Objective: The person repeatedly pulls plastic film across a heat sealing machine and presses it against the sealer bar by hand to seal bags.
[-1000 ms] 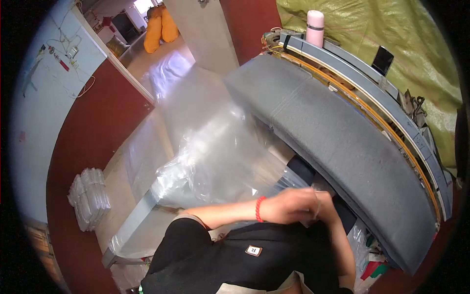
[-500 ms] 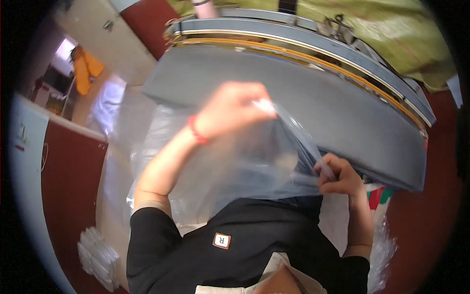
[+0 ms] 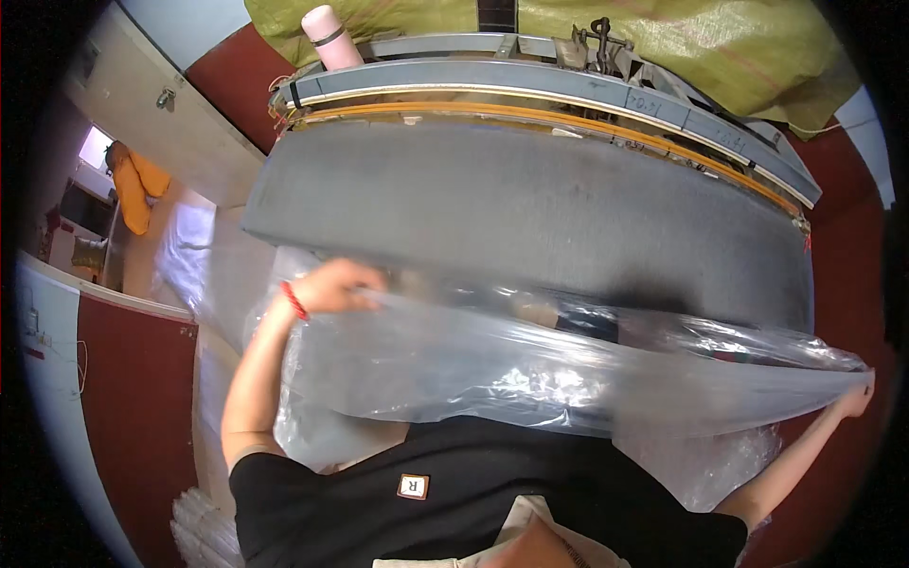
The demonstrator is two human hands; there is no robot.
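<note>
A wide sheet of clear plastic film (image 3: 530, 374) is stretched across my front, between my body and the grey bench top. My left hand (image 3: 336, 286), with a red band at the wrist, pinches its left end; the fingers are slightly blurred. Far out to the right, my right hand (image 3: 857, 398) is closed on the other end, where the film gathers to a narrow bunch. Folds and bright glare run along the sheet, and its lower part hangs over my lap.
Beyond the film lies the sloping grey padded surface (image 3: 530, 208), backed by a metal bar (image 3: 568, 83) with an orange strip. A pink roll (image 3: 331, 40) stands at the bar's left end. Green woven sacking (image 3: 682, 47) lies behind. More clear plastic (image 3: 204, 530) sits at lower left.
My hands have moved far apart: the left went left and down, the right swung out to the right. The plastic film, bunched between them before, is now pulled out wide.
</note>
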